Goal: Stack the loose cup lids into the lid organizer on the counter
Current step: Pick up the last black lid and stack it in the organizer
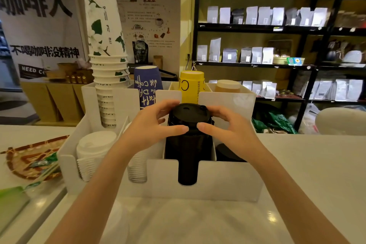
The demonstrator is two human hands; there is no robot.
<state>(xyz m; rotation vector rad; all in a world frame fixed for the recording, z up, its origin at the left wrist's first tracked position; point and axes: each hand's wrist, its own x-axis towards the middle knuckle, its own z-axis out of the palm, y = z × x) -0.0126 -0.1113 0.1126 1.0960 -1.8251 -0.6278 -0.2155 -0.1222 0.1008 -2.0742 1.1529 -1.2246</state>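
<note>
A white lid organizer [213,180] stands on the counter in front of me. Its third front slot holds a tall stack of black lids [188,156]. My left hand [152,125] and my right hand [227,125] grip the top of that stack [189,113] from both sides, thumbs meeting at its front edge. Two stacks of white lids [93,152] fill the left slots; the second stack [137,168] is partly hidden by my left forearm. A low pile of black lids [227,153] lies in the right slot.
Upside-down cup stacks stand in the organizer's back slots: white-and-green [105,45], blue [147,87], yellow [191,85], tan [227,86]. A woven tray [23,162] with green packets lies at the left. Black shelves with bags [267,45] stand behind the counter.
</note>
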